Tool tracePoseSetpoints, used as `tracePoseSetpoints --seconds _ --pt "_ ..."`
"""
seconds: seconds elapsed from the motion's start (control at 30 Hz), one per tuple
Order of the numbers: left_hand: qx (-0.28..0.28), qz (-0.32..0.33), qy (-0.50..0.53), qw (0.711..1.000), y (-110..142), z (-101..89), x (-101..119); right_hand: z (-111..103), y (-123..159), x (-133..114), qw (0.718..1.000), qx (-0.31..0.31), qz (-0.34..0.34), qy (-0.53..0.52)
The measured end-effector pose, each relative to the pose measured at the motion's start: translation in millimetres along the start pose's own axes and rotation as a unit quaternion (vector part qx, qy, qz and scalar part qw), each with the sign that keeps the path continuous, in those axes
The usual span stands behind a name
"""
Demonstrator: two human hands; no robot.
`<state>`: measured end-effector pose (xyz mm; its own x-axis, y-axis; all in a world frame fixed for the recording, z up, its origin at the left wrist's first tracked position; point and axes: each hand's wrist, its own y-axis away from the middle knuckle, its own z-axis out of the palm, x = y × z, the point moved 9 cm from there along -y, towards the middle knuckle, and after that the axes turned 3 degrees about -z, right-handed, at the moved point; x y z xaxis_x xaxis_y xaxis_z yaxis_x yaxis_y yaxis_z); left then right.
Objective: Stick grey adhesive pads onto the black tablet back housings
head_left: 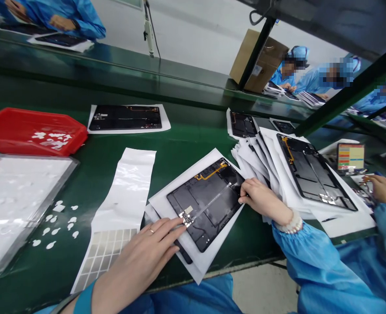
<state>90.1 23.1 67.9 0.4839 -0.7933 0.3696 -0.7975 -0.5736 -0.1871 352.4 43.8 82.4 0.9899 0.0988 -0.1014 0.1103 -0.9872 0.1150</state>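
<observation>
A black tablet back cover lies slanted on a white paper sheet in front of me. An orange flex cable runs near its upper edge, and a small circuit board is at its lower left corner. The fingers of my left hand are stretched out, their tips on or just beside that board. With bent fingers, my right hand grips the cover's right edge; its fingertips are partly hidden. Another dark part sticks out under the sheet, near my left thumb.
Left are a red bin with white pieces, a clear plastic-covered sheet, loose white tabs and a sticker sheet. Another cover lies behind. Right is a stack of covers and paper; a co-worker's hand is beyond.
</observation>
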Motion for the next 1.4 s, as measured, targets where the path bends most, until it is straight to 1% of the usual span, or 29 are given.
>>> tracePoseSetpoints --seconds 0.07,0.17,0.27,0.33,0.4,0.53,0.7,0.87,0.97,1.03,1.1,1.13,1.2,1.23,1.3,1.33,1.37,1.4 --pt "-0.005 0.000 0.002 1.000 0 -0.3 -1 -1 -2 -2 1.000 0.002 -0.007 0.016" --pt "-0.007 0.009 0.003 1.000 1 -0.5 -2 -7 -7 3 0.999 0.041 0.001 -0.028" --pt "0.002 0.029 -0.008 1.000 4 1.4 -1 -11 -13 24 0.990 0.107 0.064 -0.071" --pt "0.006 0.036 -0.024 0.999 6 4.5 -1 -11 -16 39 0.980 0.149 0.115 -0.058" --pt "0.008 0.039 -0.035 0.999 7 6.9 -1 -8 -21 49 0.974 0.167 0.147 -0.048" --pt "0.020 0.043 -0.034 0.998 4 1.6 3 2 -33 53 0.977 0.134 0.153 -0.065" --pt "0.053 0.045 -0.007 0.998 1 -12.8 8 -3 -38 52 0.979 0.103 0.127 -0.122" --pt "0.047 0.029 0.013 0.998 -2 -10.2 6 -3 -46 47 0.974 0.076 0.094 -0.192" --pt "0.029 0.018 0.029 0.999 -2 -8.8 4 -11 -47 41 0.968 0.082 0.087 -0.223" --pt "0.024 0.020 0.039 0.999 -1 -10.6 5 -26 -43 34 0.959 0.097 0.080 -0.253" --pt "0.035 0.013 0.038 0.999 3 -14.1 3 -50 -38 26 0.942 0.142 0.068 -0.298" --pt "0.043 0.003 0.035 0.998 5 -15.6 0 -66 -37 22 0.928 0.182 0.055 -0.321" --pt "0.057 -0.025 0.033 0.998 8 -16.8 -6 -105 -39 16 0.888 0.290 0.013 -0.356" --pt "0.056 -0.037 0.034 0.997 10 -15.8 -8 -123 -44 15 0.862 0.348 -0.010 -0.369" --pt "0.047 -0.048 0.037 0.997 11 -12.2 -11 -152 -65 20 0.798 0.448 -0.041 -0.400" --pt "0.041 -0.047 0.038 0.997 12 -10.5 -11 -160 -82 26 0.768 0.484 -0.043 -0.419" --pt "0.037 -0.046 0.037 0.998 12 -9.4 -10 -164 -102 33 0.748 0.505 -0.035 -0.430" --pt "0.034 -0.046 0.036 0.998 12 -8.8 -11 -165 -125 40 0.738 0.515 -0.022 -0.436"
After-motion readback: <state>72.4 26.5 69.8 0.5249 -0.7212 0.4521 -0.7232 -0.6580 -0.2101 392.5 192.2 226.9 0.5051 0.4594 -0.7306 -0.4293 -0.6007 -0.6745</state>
